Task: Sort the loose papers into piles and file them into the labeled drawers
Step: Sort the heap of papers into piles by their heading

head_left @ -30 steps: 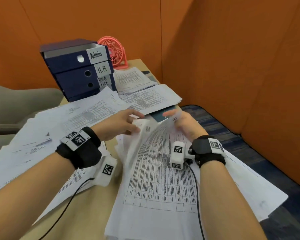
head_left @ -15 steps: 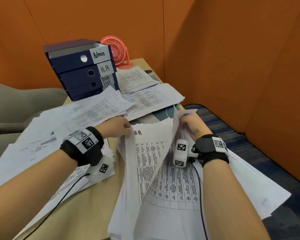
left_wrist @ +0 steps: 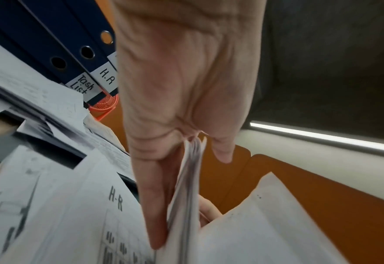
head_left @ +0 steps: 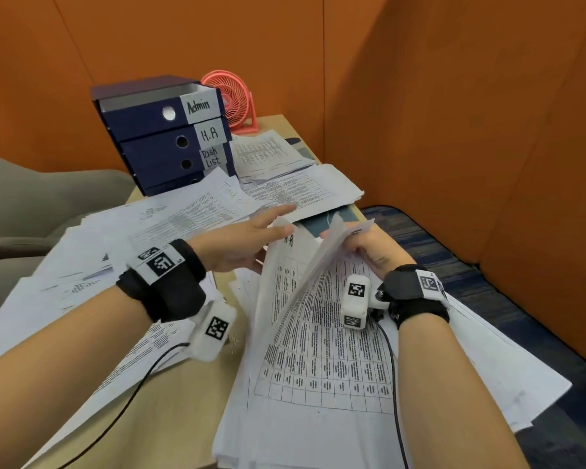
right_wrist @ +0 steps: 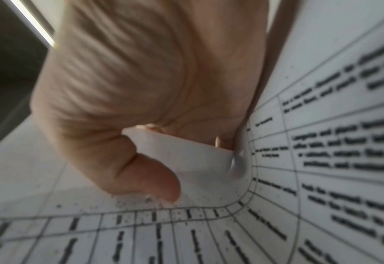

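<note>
A thick stack of printed sheets (head_left: 322, 370) lies on the desk in front of me. My left hand (head_left: 271, 225) has its fingers stretched over the top edge of a sheet marked "H-R" (head_left: 281, 265). In the left wrist view a thin sheaf of sheets (left_wrist: 186, 187) stands pinched between the thumb and fingers of that hand (left_wrist: 186, 89). My right hand (head_left: 359, 243) pinches the top edge of a lifted, curling table sheet (head_left: 315, 275); its thumb (right_wrist: 155, 178) presses the paper (right_wrist: 322, 160). The blue drawer unit (head_left: 156, 147) stands behind, labelled Admin, H.R and Task List.
More loose papers (head_left: 115, 252) cover the left of the desk and lie beside the drawers (head_left: 285, 184). A pink fan (head_left: 232, 96) stands behind the unit. Bare desk (head_left: 170, 401) shows near me. Orange partitions close the back and right; a grey chair (head_left: 48, 198) is at left.
My left hand has gone from the sheet's left corner to its top edge, fingers now stretched out. The right hand has lifted another sheet, which curls higher over the stack.
</note>
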